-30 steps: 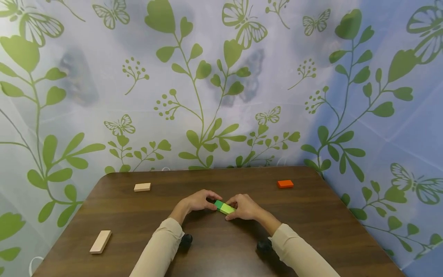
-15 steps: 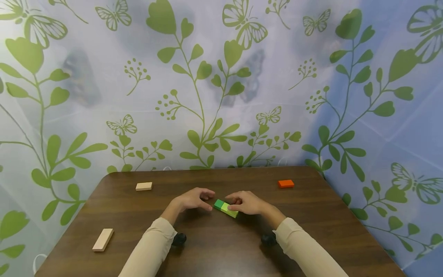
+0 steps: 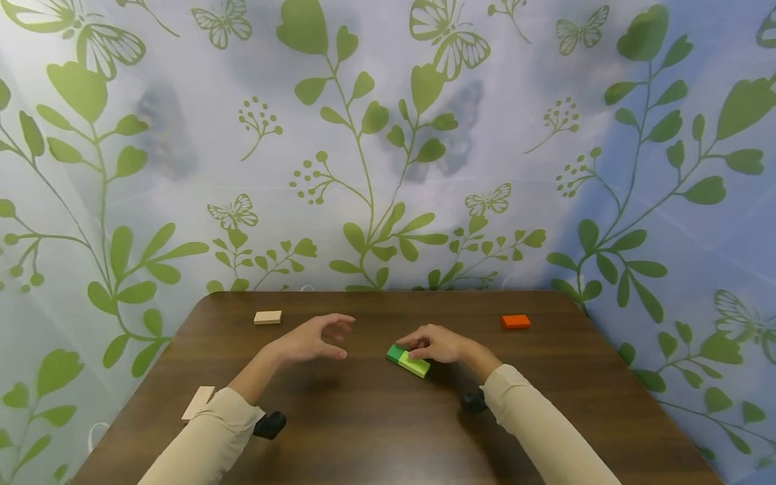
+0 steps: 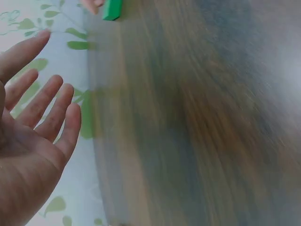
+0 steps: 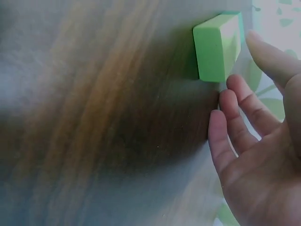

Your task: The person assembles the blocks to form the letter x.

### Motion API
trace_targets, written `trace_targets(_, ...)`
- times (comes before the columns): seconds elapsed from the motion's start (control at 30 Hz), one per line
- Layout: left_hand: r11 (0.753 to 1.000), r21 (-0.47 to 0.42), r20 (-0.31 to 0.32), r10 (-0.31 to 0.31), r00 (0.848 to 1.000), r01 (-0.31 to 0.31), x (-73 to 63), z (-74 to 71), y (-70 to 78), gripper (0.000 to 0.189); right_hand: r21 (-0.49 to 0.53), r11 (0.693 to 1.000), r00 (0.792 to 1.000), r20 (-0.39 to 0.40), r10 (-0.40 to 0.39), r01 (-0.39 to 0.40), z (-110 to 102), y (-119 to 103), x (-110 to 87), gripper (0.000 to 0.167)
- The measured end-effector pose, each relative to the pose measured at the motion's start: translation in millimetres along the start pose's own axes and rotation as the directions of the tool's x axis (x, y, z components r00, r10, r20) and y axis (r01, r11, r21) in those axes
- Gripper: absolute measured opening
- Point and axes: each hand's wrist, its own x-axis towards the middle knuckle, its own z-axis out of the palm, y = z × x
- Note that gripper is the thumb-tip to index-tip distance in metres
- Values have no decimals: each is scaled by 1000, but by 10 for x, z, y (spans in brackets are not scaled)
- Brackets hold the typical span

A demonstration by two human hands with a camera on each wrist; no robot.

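A dark green block (image 3: 397,354) and a light green block (image 3: 415,366) lie end to end on the brown table, slanting near its middle. Over them hovers my right hand (image 3: 439,345), thumb and fingers relaxed and holding nothing. In the right wrist view its fingers (image 5: 218,136) are spread beside the light green block (image 5: 209,54), and I cannot tell whether any touches it. My left hand (image 3: 309,340) is raised to the left of the blocks, its fingers loose with nothing in them. The left wrist view shows its palm, with the dark green block (image 4: 112,9) at the top edge.
A pale wooden block (image 3: 268,317) lies at the back left of the table (image 3: 364,417). Another pale block (image 3: 199,403) is at the left, partly behind my left sleeve. An orange-red block (image 3: 516,322) sits at the back right. A leaf-patterned curtain hangs behind.
Both hands held the green blocks a second ago and have let go. My left hand has moved away to the left; my right hand stays close. The view has shifted slightly.
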Motion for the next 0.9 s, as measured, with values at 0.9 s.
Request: trace_targets(0.9,954,203,-647,-37,762,219,-1898,-398,-382,53,89,996,998,59,17,-23,50,146,22,42)
